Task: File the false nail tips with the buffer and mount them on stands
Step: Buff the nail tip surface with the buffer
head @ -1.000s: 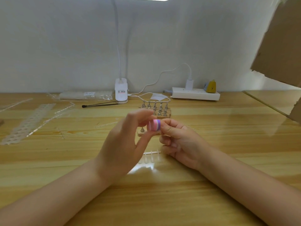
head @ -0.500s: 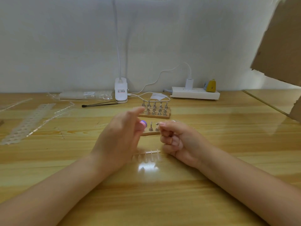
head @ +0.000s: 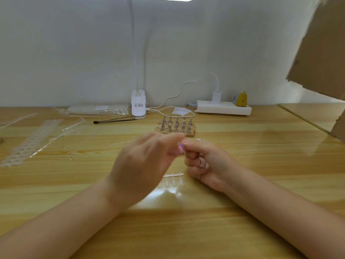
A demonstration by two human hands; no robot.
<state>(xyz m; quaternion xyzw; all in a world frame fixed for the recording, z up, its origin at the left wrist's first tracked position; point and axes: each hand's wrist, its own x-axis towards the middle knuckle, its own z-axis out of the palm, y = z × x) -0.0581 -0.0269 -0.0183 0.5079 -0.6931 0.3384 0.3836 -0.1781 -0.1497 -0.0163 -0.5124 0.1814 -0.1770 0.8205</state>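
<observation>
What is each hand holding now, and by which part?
The left hand holds the buffer, mostly hidden. The right hand is pinched shut; what it grips cannot be told.

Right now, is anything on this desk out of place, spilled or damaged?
Nothing is spilled or broken. Only clutter: empty clear strips lie scattered at the table's far left, and a torn cardboard sheet hangs into view at upper right.

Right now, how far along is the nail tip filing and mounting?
Done: little shows. The metal stands on their wooden base look mostly bare, though it is too small to be sure. In hand: the left hand holds the pink and purple buffer against the right hand, whose pinch is too blurred to show a tip. Left: a strip of clear tips lies unfiled on the table.
</observation>
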